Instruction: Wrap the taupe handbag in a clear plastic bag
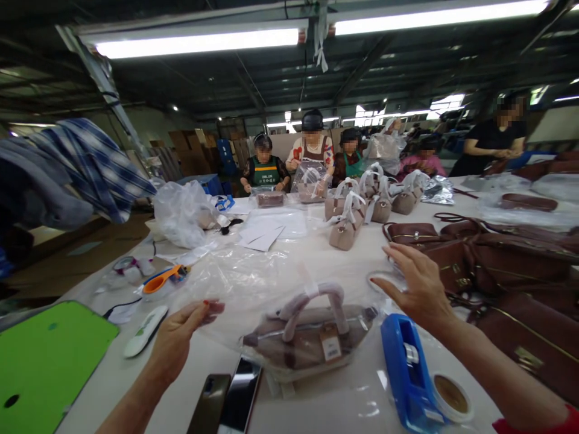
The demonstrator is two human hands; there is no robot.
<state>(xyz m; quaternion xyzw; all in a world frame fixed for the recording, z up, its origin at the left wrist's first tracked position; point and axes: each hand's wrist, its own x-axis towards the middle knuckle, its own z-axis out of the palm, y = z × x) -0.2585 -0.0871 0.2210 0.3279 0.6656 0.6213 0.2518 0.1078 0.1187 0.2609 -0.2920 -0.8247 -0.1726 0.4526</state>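
handbag (301, 349), handles (335, 295) wrapped, lies under clear plastic (239, 271), seemingly unsealed; at its two o'clock, right hand (416, 283), fingers spread; at nine, left hand (183, 331), pinching or not i can't tell.

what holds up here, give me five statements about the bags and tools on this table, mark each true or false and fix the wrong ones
1. Clear plastic covers the nearest handbag. True.
2. The blue tape dispenser sits left of that handbag. False: the blue tape dispenser is on its right.
3. A green board lies at the near left. True.
4. The right grip is clenched. False: the right grip is open, fingers spread.
5. Dark brown bags are heaped on the right. True.
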